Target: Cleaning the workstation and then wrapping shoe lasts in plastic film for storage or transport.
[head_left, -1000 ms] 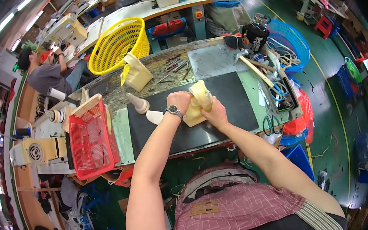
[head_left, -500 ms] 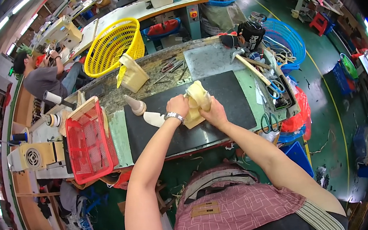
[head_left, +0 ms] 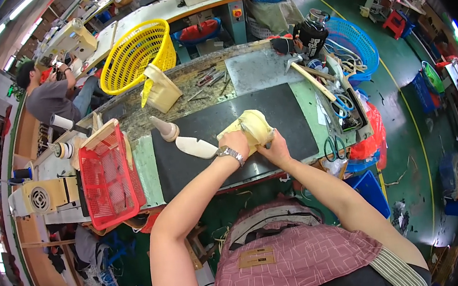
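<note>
While I am looking down through the head camera, both bare hands are working at a pale yellow piece (head_left: 257,125), which is resting over the black mat (head_left: 290,130) on the bench, close to its middle. The left hand (head_left: 234,142) is gripping it from the near left side; its fingers are bending inward and lying close together, but the tips are hiding from me, so I cannot tell what exactly they are pinching. A metal watch (head_left: 231,154) is sitting on that wrist. The right hand (head_left: 276,150) is holding the near right edge; its fingers are curling around the piece, and I cannot tell how the hidden fingertips are meeting it.

Just beside the left wrist, a white curved piece (head_left: 194,146) is lying flat on the mat, and a cone-shaped piece (head_left: 166,129) is standing near the far left corner. Beyond the mat, a cream block-like piece (head_left: 167,96) is standing upright. To the left, a red basket (head_left: 110,184) is resting on the bench. On the right side, a hammer (head_left: 315,82) is lying, and dark-handled scissors (head_left: 335,149) are resting near the front edge. Farther away, at the left, a co-worker (head_left: 52,101) is sitting.
</note>
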`<state>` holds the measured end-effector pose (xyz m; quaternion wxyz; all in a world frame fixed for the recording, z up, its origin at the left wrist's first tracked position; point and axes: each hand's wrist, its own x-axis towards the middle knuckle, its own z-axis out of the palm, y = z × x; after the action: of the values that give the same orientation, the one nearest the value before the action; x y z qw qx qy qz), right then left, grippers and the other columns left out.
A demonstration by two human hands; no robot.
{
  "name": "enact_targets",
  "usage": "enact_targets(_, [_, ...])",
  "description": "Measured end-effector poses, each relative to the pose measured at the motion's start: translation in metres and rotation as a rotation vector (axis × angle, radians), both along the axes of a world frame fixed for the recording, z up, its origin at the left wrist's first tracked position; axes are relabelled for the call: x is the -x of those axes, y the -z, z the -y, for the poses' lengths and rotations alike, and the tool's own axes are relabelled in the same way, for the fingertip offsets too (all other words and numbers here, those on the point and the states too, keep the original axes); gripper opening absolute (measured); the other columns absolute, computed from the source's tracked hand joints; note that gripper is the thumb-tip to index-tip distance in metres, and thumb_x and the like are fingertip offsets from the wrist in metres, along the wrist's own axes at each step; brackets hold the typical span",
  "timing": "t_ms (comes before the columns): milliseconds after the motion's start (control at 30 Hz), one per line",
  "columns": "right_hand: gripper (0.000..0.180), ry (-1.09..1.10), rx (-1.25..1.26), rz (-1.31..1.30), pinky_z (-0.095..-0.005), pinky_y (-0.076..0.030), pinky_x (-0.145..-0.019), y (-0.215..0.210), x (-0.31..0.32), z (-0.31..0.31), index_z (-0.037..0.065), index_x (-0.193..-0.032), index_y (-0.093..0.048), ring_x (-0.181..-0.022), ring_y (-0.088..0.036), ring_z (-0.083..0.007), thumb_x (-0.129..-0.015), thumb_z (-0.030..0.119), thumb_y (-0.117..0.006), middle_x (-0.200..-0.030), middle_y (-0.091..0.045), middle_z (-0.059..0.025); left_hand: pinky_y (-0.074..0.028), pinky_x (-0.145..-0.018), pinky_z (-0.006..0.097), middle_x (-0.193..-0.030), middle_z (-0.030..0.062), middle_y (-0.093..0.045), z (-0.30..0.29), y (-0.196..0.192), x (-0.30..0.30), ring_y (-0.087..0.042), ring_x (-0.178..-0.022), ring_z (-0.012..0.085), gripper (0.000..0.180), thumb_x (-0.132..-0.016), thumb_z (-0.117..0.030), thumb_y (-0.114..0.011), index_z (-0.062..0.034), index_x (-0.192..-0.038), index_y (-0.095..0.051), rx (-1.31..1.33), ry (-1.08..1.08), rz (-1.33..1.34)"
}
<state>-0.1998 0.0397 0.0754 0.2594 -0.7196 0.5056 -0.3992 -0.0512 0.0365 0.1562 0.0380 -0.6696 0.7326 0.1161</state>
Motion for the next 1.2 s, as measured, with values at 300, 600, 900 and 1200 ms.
enact_targets(300, [0.041, 0.014, 0.056, 0.072, -0.0363, -0.044, -0.07, 0.028, 0.015, -0.024, 0.004, -0.094, -0.05, -0.083, -0.052, -0.0315, -0.059, 0.011, -0.071, -0.089, -0.05, -0.0135, -0.051, -0.056, 0.037, -0.066, 0.0153, -0.061, -0.043, -0.009, 0.026, -0.062, -0.064, 0.0281, 0.01, -0.072, -0.011, -0.052, -0.0043, -0.071, -0.059, 0.183, 0.047, -0.032])
enact_targets(600, [0.042, 0.005, 0.078, 0.066, -0.0359, -0.044, -0.071, 0.029, 0.012, -0.021, 0.003, -0.096, -0.049, -0.085, -0.052, -0.031, -0.06, 0.01, -0.07, -0.091, -0.051, -0.0131, -0.05, -0.061, 0.041, -0.07, 0.0155, -0.061, -0.044, 0.0, 0.024, -0.061, -0.069, 0.0312, 0.019, -0.075, -0.019, -0.053, -0.0024, -0.075, -0.061, 0.15, -0.246, -0.313])
enact_targets(900, [0.043, -0.282, 0.006, -0.032, -0.0366, -0.044, -0.075, -0.033, 0.006, 0.028, 0.002, -0.1, -0.047, -0.088, -0.053, -0.033, -0.067, 0.022, -0.067, -0.091, -0.053, -0.0171, -0.038, -0.034, 0.025, -0.051, 0.0016, -0.051, 0.027, -0.013, -0.038, -0.048, -0.038, 0.0108, 0.027, -0.08, -0.026, -0.056, -0.0045, -0.063, -0.056, -0.695, -0.344, -0.733])
enact_targets(1200, [0.047, -0.44, -0.198, -0.133, -0.0386, -0.042, -0.077, -0.033, -0.001, 0.037, 0.002, -0.1, -0.043, -0.089, -0.052, -0.0355, -0.066, 0.027, -0.065, -0.092, -0.054, -0.0193, -0.031, -0.032, 0.017, -0.049, -0.0036, -0.047, -0.018, -0.014, -0.102, -0.041, -0.036, 0.0049, 0.022, -0.086, -0.02, -0.052, -0.0078, -0.067, -0.051, -0.812, -0.763, -1.566])
